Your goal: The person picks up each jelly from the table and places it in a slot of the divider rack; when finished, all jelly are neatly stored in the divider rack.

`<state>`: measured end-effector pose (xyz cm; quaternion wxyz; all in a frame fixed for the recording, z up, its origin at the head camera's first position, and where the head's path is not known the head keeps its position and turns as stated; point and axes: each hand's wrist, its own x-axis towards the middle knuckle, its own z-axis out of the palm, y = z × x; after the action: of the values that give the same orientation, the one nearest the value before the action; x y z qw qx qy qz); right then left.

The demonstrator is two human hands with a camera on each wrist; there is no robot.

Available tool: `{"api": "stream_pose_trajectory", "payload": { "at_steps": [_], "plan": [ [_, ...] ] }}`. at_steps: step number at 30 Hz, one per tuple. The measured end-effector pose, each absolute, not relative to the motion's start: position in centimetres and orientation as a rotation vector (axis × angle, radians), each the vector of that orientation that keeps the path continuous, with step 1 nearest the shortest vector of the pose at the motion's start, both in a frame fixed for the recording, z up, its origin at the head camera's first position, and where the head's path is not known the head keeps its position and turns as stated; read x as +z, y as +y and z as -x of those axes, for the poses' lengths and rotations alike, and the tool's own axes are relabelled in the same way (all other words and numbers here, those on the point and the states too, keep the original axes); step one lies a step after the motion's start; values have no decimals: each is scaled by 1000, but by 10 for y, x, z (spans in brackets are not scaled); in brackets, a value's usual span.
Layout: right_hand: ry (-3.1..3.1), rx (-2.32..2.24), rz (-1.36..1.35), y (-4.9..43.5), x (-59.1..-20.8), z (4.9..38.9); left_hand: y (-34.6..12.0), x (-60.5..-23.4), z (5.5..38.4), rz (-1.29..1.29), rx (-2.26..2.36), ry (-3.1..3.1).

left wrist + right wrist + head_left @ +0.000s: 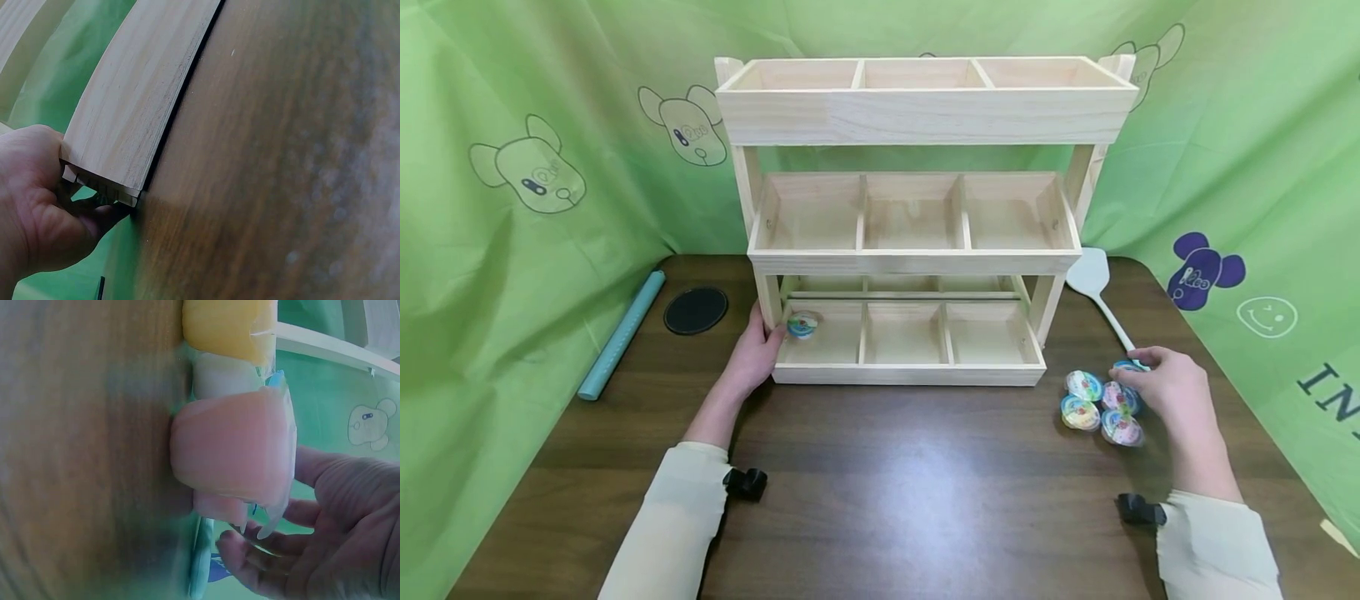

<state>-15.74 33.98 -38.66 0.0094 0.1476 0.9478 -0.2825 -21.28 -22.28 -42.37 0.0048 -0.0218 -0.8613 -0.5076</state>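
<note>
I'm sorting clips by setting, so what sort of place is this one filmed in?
Probably a staged tabletop recording spot, though the wider room is out of view: a printed green cloth backs the brown table, and small black devices sit by both wrists.

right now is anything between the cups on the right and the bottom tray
No separate object is visible between the cups and the bottom tray; only the tray's own raised walls, which a cup would likely have to clear.
</note>
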Motion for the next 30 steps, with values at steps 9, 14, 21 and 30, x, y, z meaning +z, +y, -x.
{"api": "stream_pose_trajectory", "payload": {
  "at_steps": [9,14,21,30],
  "plan": [
    [2968,-895,-451,342,-392,162,-223,-423,213,69,-1587,-2695],
    [2925,-923,-479,342,-393,164,-223,-422,213,94,-1593,-2682],
    [2995,-959,-518,341,-395,165,-223,-422,213,87,-1591,-2690],
    [3100,-1004,-406,331,-389,163,-222,-422,212,84,-1603,-2691]
  ]
}}
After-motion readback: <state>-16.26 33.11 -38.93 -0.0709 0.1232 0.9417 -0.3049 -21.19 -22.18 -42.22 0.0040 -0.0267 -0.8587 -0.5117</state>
